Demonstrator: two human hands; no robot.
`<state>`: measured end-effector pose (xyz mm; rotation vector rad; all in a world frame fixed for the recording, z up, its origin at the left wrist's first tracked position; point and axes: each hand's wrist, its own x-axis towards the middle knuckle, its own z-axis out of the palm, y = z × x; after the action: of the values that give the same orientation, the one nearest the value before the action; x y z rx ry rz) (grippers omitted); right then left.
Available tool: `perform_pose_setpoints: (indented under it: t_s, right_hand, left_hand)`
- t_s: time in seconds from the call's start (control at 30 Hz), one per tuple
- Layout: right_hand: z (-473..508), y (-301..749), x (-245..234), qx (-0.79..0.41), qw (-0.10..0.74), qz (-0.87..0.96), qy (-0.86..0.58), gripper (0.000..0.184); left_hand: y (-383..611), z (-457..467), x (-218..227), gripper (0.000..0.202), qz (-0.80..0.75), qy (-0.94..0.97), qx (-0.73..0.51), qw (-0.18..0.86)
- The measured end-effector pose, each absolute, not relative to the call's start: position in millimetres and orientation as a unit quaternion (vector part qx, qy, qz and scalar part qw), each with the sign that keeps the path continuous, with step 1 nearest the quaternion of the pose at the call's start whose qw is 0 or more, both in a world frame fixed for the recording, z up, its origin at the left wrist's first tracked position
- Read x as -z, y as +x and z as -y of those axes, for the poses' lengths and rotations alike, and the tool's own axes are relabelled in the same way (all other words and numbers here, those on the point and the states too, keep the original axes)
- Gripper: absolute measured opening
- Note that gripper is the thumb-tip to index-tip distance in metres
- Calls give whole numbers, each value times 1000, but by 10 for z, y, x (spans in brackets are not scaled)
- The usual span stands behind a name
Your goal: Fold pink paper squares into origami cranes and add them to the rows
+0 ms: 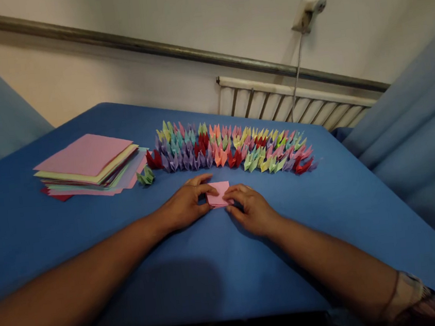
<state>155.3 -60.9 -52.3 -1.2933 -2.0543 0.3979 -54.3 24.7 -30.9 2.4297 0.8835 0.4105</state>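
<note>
A small folded square of pink paper (219,188) lies on the blue tabletop between my hands. My left hand (187,202) grips its left edge, with the fingertips on top and the thumb low at the side. On the opposite edge, my right hand (251,207) pinches the lower right corner between thumb and fingers. The paper has several layers, which show along its lower edge. Just beyond my hands stand rows of folded paper cranes (221,155) in many colours. One green paper crane (146,176) sits apart at the left end.
A stack of coloured paper sheets (84,156), pink on top, lies at the left of the blue table (168,287). Behind the table are a wall rail (174,51) and a white radiator (265,96). Blue curtains (419,126) hang at both sides.
</note>
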Motion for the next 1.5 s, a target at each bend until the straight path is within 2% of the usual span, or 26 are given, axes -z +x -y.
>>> perform_pose_setpoints:
  t_s: [0.07, 0.23, 0.4, 0.67, 1.07, 1.3, 1.5]
  right_hand:
    - [601, 1558, 516, -149, 313, 784, -515, 21]
    - [596, 1543, 480, -146, 286, 768, -553, 11]
    - [556, 1543, 516, -148, 283, 762, -564, 2]
    - [561, 1550, 499, -154, 301, 756, -561, 2]
    - [554, 1537, 491, -143, 289, 764, -558, 7]
    - [527, 1526, 488, -114, 268, 750, -594, 12]
    - [576, 1513, 460, -112, 266, 749, -596, 8]
  left_hand:
    - [-562, -256, 324, 39, -337, 901, -153, 228]
    - [-568, -298, 356, 19, -304, 915, -145, 223]
    - [-549, -334, 340, 12, -329, 907, -140, 224]
    - [-557, -367, 294, 26, -356, 899, -125, 225]
    - [-505, -326, 294, 15, -339, 897, -141, 245]
    - [-489, -366, 297, 23, -377, 887, -139, 227]
    - [-465, -352, 309, 23, -392, 881, -154, 215]
